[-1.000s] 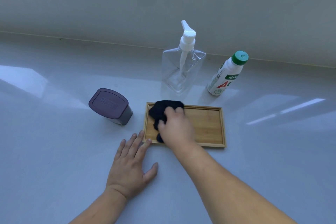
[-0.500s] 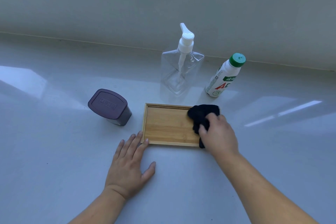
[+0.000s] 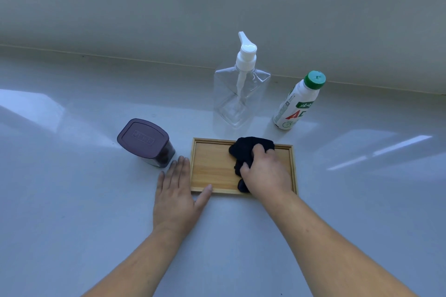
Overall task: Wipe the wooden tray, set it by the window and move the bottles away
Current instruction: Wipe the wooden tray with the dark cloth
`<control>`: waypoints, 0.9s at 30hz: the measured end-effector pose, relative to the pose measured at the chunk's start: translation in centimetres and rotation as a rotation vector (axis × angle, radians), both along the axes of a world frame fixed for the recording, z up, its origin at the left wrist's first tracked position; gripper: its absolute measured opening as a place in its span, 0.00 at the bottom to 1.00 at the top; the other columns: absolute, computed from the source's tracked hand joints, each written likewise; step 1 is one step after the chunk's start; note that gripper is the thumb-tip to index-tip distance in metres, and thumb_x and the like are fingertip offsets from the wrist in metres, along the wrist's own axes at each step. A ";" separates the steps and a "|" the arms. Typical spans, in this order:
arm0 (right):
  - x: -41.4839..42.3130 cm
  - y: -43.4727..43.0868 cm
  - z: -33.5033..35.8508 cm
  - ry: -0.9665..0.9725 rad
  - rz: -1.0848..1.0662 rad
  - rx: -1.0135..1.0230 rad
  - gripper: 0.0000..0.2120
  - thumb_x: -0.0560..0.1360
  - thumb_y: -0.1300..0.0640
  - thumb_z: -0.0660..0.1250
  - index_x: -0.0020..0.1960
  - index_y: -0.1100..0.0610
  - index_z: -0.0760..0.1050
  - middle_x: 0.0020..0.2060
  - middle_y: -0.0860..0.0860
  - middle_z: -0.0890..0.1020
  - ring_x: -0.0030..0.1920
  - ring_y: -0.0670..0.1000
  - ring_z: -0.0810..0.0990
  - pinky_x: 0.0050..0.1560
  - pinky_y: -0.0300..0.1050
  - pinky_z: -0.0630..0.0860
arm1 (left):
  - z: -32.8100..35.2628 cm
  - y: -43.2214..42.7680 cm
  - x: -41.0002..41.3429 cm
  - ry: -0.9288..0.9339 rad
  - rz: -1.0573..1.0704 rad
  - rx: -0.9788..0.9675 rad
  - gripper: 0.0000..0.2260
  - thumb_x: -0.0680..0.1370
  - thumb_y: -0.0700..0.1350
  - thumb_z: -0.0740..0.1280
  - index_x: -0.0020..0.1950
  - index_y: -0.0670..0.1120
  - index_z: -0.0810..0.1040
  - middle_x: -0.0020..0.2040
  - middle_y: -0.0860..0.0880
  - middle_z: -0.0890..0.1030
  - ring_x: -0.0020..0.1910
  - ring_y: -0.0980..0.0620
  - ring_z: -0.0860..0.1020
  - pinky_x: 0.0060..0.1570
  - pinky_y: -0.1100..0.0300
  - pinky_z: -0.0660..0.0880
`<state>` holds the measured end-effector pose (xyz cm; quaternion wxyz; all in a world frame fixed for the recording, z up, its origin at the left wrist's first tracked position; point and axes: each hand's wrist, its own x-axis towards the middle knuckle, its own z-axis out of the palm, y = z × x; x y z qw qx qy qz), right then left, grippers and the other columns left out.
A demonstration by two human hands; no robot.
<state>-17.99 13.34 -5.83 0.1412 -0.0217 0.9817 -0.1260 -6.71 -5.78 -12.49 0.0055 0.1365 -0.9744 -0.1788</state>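
Lying flat on the grey counter (image 3: 72, 200), the wooden tray (image 3: 212, 166) has the right hand (image 3: 265, 173) over its right half, fingers closed on a black cloth (image 3: 246, 149). The left hand (image 3: 176, 198) rests open, flat at its left corner. Behind stand the pump bottle (image 3: 239, 94) and the green-capped bottle (image 3: 299, 101); a purple-lidded jar (image 3: 144, 140) sits left.

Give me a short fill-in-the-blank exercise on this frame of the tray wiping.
1. The right hand presses a crumpled ____ cloth onto the rectangular wooden tray.
2. The left hand lies flat at the tray's ____ end.
3. The white bottle wears a ____ cap.
4. The clear plastic pump bottle stands ____ the tray, toward the wall.

Missing words: black; left; green; behind
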 end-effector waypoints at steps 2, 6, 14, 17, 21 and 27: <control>-0.2 -0.4 0.1 -0.009 -0.009 0.022 0.16 0.79 0.49 0.64 0.62 0.56 0.68 0.53 0.58 0.75 0.41 0.60 0.77 0.35 0.48 0.71 | -0.2 0.2 -0.2 -0.008 0.012 -0.026 0.41 0.78 0.70 0.51 0.82 0.43 0.56 0.81 0.45 0.63 0.81 0.48 0.57 0.79 0.48 0.46; -0.2 -3.7 0.1 0.019 0.078 -0.054 0.17 0.78 0.49 0.65 0.64 0.56 0.69 0.56 0.59 0.75 0.51 0.63 0.80 0.40 0.49 0.69 | -0.6 0.1 -0.2 -0.017 -0.004 -0.064 0.42 0.78 0.70 0.52 0.83 0.44 0.54 0.82 0.46 0.62 0.81 0.48 0.56 0.79 0.49 0.44; 1.4 -5.0 -0.6 0.008 0.395 -0.258 0.13 0.75 0.51 0.68 0.59 0.52 0.77 0.53 0.55 0.77 0.53 0.61 0.78 0.46 0.54 0.80 | -0.7 0.1 -0.3 -0.043 0.007 -0.075 0.42 0.77 0.70 0.52 0.82 0.43 0.57 0.81 0.47 0.62 0.81 0.50 0.56 0.79 0.51 0.43; 1.0 0.3 -0.5 0.009 0.301 -0.171 0.13 0.74 0.52 0.67 0.58 0.51 0.77 0.53 0.53 0.77 0.55 0.59 0.78 0.46 0.51 0.78 | -0.8 0.0 -0.3 -0.021 -0.004 -0.078 0.42 0.77 0.70 0.53 0.82 0.43 0.57 0.80 0.46 0.65 0.80 0.47 0.59 0.79 0.49 0.46; 0.0 7.1 0.0 0.012 0.045 -0.019 0.13 0.76 0.52 0.66 0.59 0.53 0.77 0.51 0.54 0.77 0.52 0.60 0.78 0.46 0.52 0.78 | -0.6 0.1 -0.3 -0.017 0.001 -0.074 0.42 0.78 0.70 0.52 0.83 0.43 0.55 0.81 0.46 0.63 0.81 0.48 0.57 0.79 0.50 0.44; 3.0 5.8 1.9 0.103 0.219 -0.229 0.08 0.74 0.53 0.67 0.52 0.53 0.76 0.46 0.50 0.75 0.48 0.54 0.73 0.44 0.49 0.73 | 0.6 0.2 0.2 0.022 -0.025 0.055 0.40 0.78 0.69 0.54 0.83 0.45 0.55 0.82 0.46 0.61 0.81 0.48 0.57 0.79 0.45 0.50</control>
